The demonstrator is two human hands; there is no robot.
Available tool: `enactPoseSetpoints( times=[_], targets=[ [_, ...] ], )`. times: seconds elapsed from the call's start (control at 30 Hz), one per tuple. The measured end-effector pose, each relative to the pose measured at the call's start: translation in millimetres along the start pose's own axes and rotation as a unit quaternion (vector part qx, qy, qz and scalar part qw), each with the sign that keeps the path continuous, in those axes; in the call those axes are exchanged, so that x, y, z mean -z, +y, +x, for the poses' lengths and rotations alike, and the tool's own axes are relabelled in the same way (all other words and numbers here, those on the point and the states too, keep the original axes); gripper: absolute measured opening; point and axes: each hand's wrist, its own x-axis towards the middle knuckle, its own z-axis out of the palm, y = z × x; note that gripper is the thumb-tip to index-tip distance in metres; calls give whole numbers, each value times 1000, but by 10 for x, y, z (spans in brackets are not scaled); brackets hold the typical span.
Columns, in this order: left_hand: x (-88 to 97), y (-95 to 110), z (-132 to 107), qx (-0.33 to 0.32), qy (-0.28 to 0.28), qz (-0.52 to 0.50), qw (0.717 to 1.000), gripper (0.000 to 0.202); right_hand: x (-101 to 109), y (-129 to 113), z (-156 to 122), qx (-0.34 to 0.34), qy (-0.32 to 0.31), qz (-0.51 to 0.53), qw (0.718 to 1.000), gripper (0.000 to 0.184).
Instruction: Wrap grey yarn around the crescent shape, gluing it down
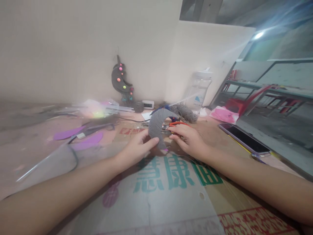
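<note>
A crescent shape wrapped in grey yarn stands up over the middle of the table, with a small pink bit at its lower tip. My left hand grips its lower left side, thumb across the front. Just right of the crescent's inner curve is my right hand, its thumb and fingers drawn together; whatever they pinch is too small to make out. Orange-handled pliers or scissors lie behind the right fingers, partly hidden. A grey yarn skein lies behind the crescent.
A dark crescent with coloured dots is against the wall. Farther right stand a clear bottle and a phone. Purple pieces and a blurred plastic bundle lie left. Printed cardboard and a clear sheet cover the front.
</note>
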Motion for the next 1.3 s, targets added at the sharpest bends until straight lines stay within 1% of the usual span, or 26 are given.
enactPoseSetpoints(
  times=[0.2,0.3,0.43,0.53,0.67,0.87,1.03,1.2,1.3],
  targets=[
    [14,6,-1,-13,6,12,1000,30,11,5,4,3,-9,7,1000,26],
    [9,17,-6,-2,-4,3,1000,31,16,-3,8,10,-2,6,1000,27],
    [8,9,-18,6,3,-3,1000,33,8,1,11,17,0,9,1000,25],
    [13,-2,-22,8,7,-3,1000,33,2,14,14,12,-5,12,1000,25],
    [8,27,-13,7,4,-10,1000,29,7,8,20,-2,-16,27,1000,24],
    [-6,66,0,20,14,-23,999,30,12,-6,8,-12,5,41,999,26],
    [-14,43,7,3,17,-33,999,33,13,-5,11,-9,-7,38,999,27],
    [-29,64,-1,10,2,-43,999,35,9,7,14,0,-3,37,999,26],
    [-29,62,-10,19,-13,-46,999,36,3,23,7,-6,-12,45,999,26]
  ],
)
